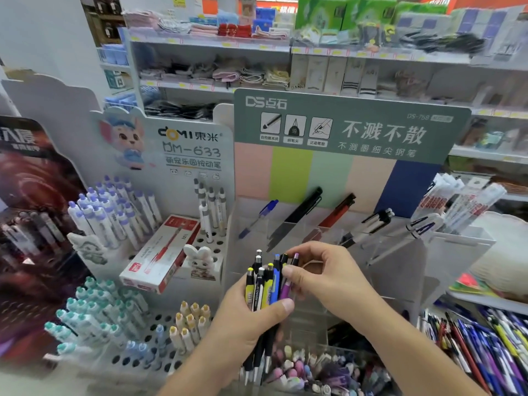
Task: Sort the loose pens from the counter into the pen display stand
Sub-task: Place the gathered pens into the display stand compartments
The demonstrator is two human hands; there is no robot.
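- Left hand [251, 318] grips a bundle of pens [264, 284] upright, keeping tops reachable.
- Right hand [323, 270] pinches 1 purple pen [286, 287], probably singling it out for the display stand [400, 252].

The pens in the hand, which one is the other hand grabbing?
The purple pen, at the bunch's right edge. The right hand pinches it; the others are yellow, blue or black.

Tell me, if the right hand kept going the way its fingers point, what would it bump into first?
The right hand points left, already at the purple pen in the bundle of pens the left hand holds.
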